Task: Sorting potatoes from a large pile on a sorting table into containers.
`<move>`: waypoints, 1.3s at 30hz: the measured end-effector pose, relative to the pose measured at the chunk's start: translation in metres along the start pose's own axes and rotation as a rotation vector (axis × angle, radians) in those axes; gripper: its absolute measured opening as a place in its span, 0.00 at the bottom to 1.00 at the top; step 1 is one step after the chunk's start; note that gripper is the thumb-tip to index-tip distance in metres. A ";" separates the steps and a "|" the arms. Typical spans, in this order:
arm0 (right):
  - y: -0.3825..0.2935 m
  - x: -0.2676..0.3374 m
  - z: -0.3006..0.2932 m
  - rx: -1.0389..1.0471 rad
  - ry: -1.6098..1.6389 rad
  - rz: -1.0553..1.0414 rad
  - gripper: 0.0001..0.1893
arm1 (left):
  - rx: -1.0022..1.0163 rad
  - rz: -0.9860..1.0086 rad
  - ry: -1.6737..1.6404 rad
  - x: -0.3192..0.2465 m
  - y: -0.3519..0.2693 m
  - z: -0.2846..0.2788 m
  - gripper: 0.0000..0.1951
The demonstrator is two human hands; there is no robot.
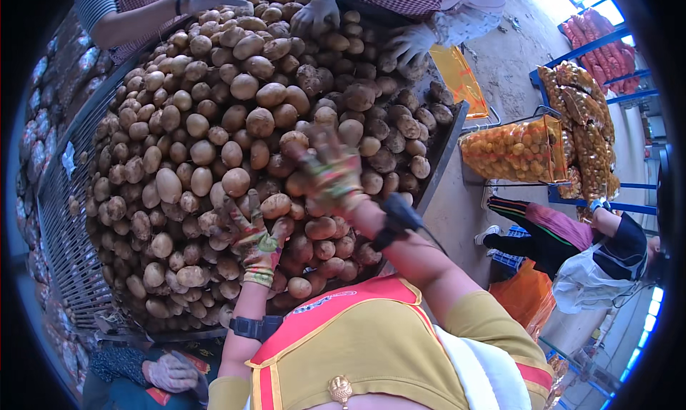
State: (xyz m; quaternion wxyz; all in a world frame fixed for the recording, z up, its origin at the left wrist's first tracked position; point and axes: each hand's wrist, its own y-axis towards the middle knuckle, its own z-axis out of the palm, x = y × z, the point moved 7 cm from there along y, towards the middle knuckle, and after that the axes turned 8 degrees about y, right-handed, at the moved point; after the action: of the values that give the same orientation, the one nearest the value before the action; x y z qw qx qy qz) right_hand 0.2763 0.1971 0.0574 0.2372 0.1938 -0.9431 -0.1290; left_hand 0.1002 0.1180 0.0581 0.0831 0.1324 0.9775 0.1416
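Observation:
A large heap of potatoes (201,180) covers the slatted sorting table in front of me. My left hand (258,244), in a patterned work glove, rests over the near part of the heap. Its fingers are spread, with a potato (276,206) just beyond the thumb. My right hand (333,171), gloved alike, is motion-blurred over potatoes farther to the right. Its fingers look apart, and no potato is visibly gripped, though the palm side is hidden.
Co-workers' gloved hands (316,16) (410,44) reach in from the far side, and another gloved hand (172,371) is at lower left. The table's metal edge (442,155) runs along the right. Beyond stand a filled mesh sack (512,150), stacked sacks (592,123) and a person (605,249).

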 end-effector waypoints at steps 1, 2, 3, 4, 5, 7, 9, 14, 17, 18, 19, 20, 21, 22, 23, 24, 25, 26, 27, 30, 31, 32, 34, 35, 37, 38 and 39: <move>0.006 0.011 0.000 -0.065 0.003 -0.083 0.27 | 0.006 0.002 -0.012 -0.003 0.003 0.003 0.50; 0.018 0.014 0.006 -0.069 0.022 -0.098 0.27 | 0.004 -0.018 0.013 0.002 0.002 -0.003 0.50; 0.027 0.001 0.010 -0.054 0.051 -0.025 0.28 | 0.007 -0.014 0.008 0.000 0.004 0.000 0.50; 0.036 -0.015 0.014 -0.040 0.081 0.048 0.28 | 0.011 -0.009 -0.001 -0.002 0.008 0.004 0.50; 0.043 -0.022 0.014 -0.186 -0.054 0.003 0.26 | 0.014 -0.010 -0.001 -0.003 0.011 0.007 0.50; 0.045 -0.045 0.015 -0.190 -0.022 0.019 0.24 | 0.027 -0.017 0.001 -0.006 0.012 0.011 0.50; 0.054 -0.080 0.013 -0.182 -0.012 0.202 0.24 | 0.029 -0.020 0.003 -0.004 0.011 0.009 0.50; 0.047 -0.126 -0.035 -0.487 -0.213 0.099 0.17 | 0.030 -0.034 0.007 -0.005 0.012 0.006 0.51; 0.019 -0.167 -0.045 -0.363 -0.184 0.207 0.19 | 0.035 -0.036 0.003 -0.005 0.012 0.008 0.51; 0.008 -0.176 -0.046 -0.329 -0.173 0.229 0.19 | 0.039 -0.038 0.002 -0.005 0.012 0.010 0.51; -0.003 -0.177 -0.046 -0.297 -0.162 0.243 0.20 | 0.041 -0.043 0.003 -0.005 0.011 0.010 0.51; -0.013 -0.172 -0.043 -0.258 -0.138 0.243 0.20 | 0.042 -0.048 0.007 -0.005 0.010 0.009 0.51; -0.023 -0.160 -0.034 -0.210 -0.098 0.238 0.20 | 0.042 -0.056 0.014 -0.003 0.008 0.007 0.51; -0.028 -0.145 -0.020 -0.159 -0.059 0.220 0.21 | 0.043 -0.067 0.022 -0.002 0.008 0.007 0.51; -0.036 -0.128 -0.008 -0.109 -0.036 0.203 0.21 | 0.045 -0.067 0.023 -0.002 0.008 0.007 0.51; -0.042 -0.113 0.005 -0.070 -0.016 0.183 0.22 | 0.047 -0.071 0.024 -0.001 0.009 0.007 0.51; -0.048 -0.106 0.015 -0.044 -0.006 0.168 0.22 | 0.050 -0.075 0.027 -0.001 0.008 0.008 0.51; -0.050 -0.103 0.020 -0.030 -0.005 0.167 0.23 | 0.053 -0.080 0.022 0.001 0.006 0.008 0.51; -0.048 -0.108 0.019 -0.030 -0.006 0.161 0.23 | 0.060 -0.082 0.020 0.001 0.008 0.011 0.51; -0.050 -0.129 0.010 -0.010 -0.024 0.147 0.25 | 0.070 -0.093 0.014 0.003 0.006 0.013 0.52; -0.053 -0.131 0.010 0.005 -0.023 0.144 0.25 | 0.077 -0.096 0.015 0.004 0.003 0.013 0.52; -0.056 -0.129 0.014 0.025 -0.013 0.142 0.26 | 0.078 -0.104 0.020 0.006 0.003 0.013 0.52; -0.060 -0.114 0.027 0.084 0.028 0.162 0.26 | 0.083 -0.113 0.028 0.006 0.003 0.014 0.52; -0.058 -0.100 0.037 0.131 0.078 0.182 0.27 | 0.085 -0.114 0.029 0.005 0.003 0.013 0.52; -0.042 -0.062 0.064 0.251 0.199 0.239 0.28 | 0.087 -0.116 0.026 0.006 0.001 0.014 0.52; -0.032 -0.040 0.084 0.336 0.270 0.311 0.28 | 0.094 -0.118 0.023 0.007 0.000 0.015 0.52; -0.029 -0.026 0.113 0.451 0.363 0.486 0.29 | 0.097 -0.120 0.024 0.007 -0.001 0.014 0.52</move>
State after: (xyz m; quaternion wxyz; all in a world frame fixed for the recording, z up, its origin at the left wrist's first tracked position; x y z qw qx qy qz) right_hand 0.2500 0.1999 -0.0592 0.3755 0.0316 -0.9090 0.1784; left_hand 0.0960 0.1227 0.0434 0.0733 0.0755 0.9903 0.0905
